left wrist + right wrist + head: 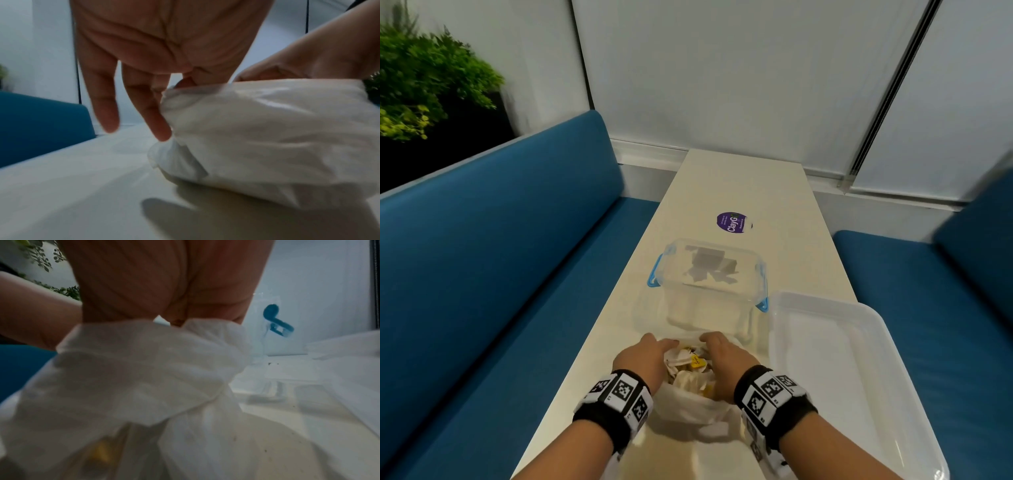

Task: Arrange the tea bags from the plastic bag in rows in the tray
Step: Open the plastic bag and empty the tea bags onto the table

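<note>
Soft, even light falls from above, leaving the long cream table (739, 192) bright in the head view. Motion blur smears that view's edges, where the green leafy plant (421, 82) and blue upholstered benches bend outward. Both wrist views are dimmer, grainy and soft; the crumpled white plastic bag (267, 129) is blurred, casting a dark shadow on the near tabletop.
</note>
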{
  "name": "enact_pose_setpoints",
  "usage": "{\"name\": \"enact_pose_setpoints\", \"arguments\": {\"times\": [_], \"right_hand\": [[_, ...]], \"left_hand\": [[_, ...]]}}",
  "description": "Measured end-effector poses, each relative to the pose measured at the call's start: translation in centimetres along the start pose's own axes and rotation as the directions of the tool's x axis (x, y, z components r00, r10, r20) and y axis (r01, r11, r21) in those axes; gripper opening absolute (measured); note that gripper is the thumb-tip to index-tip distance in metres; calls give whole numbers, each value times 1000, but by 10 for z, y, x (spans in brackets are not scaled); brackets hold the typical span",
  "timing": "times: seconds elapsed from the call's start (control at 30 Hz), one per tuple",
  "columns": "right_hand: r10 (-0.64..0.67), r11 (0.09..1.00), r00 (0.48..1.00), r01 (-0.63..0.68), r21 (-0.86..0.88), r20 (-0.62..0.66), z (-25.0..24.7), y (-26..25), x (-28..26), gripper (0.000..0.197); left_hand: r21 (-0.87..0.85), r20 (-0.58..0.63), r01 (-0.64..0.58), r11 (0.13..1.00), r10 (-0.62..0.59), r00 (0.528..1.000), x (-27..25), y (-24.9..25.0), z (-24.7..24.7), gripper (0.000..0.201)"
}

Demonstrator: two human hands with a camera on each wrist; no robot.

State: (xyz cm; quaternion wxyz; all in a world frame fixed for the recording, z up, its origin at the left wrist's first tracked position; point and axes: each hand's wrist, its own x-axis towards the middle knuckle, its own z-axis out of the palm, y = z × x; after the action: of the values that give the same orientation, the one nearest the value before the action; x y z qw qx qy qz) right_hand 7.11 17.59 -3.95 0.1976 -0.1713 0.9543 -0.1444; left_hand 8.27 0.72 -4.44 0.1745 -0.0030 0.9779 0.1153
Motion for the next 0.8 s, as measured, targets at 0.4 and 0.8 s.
{"name": "enact_pose_setpoints", "arguments": {"times": [0.4,0.8], "right_hand": [[-263,915,965,247,-320,-8,10,-27,8,44],[-197,933,979,202,-299,46,21,-24,1,54]], "left_hand": [[-319,-119,-123,940,89,989,-12,-1,-1,55],[-302,-182,-121,946,67,981,-20,-5,-2,55]]}}
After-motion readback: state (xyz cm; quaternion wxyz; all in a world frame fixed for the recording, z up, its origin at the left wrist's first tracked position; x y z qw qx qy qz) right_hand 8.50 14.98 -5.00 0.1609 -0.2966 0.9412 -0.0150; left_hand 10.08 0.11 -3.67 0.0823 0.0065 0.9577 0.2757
